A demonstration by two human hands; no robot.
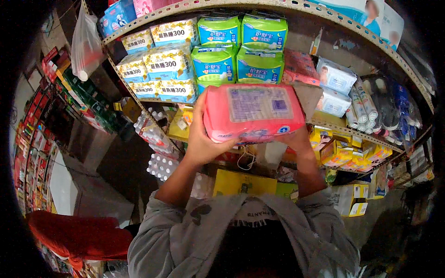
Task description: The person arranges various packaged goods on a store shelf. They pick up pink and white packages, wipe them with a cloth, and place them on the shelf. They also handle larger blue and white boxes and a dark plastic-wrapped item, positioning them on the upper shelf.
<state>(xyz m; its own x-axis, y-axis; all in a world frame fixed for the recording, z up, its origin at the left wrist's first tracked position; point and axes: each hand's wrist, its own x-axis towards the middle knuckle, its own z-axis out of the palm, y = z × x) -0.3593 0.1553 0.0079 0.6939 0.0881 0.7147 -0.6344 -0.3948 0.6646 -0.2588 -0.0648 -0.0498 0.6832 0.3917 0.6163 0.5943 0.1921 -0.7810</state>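
a pink plastic-wrapped pack (255, 113) is held up before green sanitary-pad packs (213, 64) on the shelf (354, 133), not set down. the left hand (203, 139) clasps its left end; the right hand (297, 140) grips its lower right, fingertips hidden.

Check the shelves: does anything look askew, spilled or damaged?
No spill or damage stands out. The one slight oddity is a thin white cord in loose loops, seen just below the pink pack; it looks untidy against the neatly stacked green packs.
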